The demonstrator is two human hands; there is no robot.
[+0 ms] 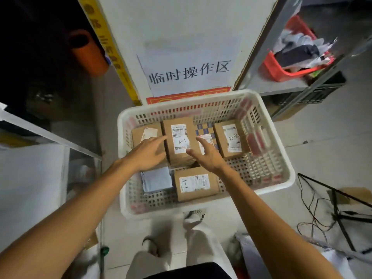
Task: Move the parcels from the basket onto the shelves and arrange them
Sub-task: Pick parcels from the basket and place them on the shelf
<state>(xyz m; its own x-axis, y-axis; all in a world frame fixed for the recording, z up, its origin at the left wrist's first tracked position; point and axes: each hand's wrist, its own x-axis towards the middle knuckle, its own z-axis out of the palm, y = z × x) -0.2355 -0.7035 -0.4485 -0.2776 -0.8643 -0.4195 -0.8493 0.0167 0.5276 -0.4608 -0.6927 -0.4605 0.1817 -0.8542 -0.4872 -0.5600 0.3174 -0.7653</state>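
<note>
1. A metal shelf (50,135) is seen left of the white basket (161,210).
2. In the basket's far half, the left hand (149,153) is laid, fingers straight, against parcel A-1 (180,141).
3. The right hand (207,153) is spread at the parcel's right side, nothing grasped.
4. Picking is judged begun; the parcel must next be clasped and lifted.

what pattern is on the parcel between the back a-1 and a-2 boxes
The small parcel has a blue-and-cream checkerboard; head view.

Matt cardboard parcels (179,141), perforated plastic basket (267,158)
</note>
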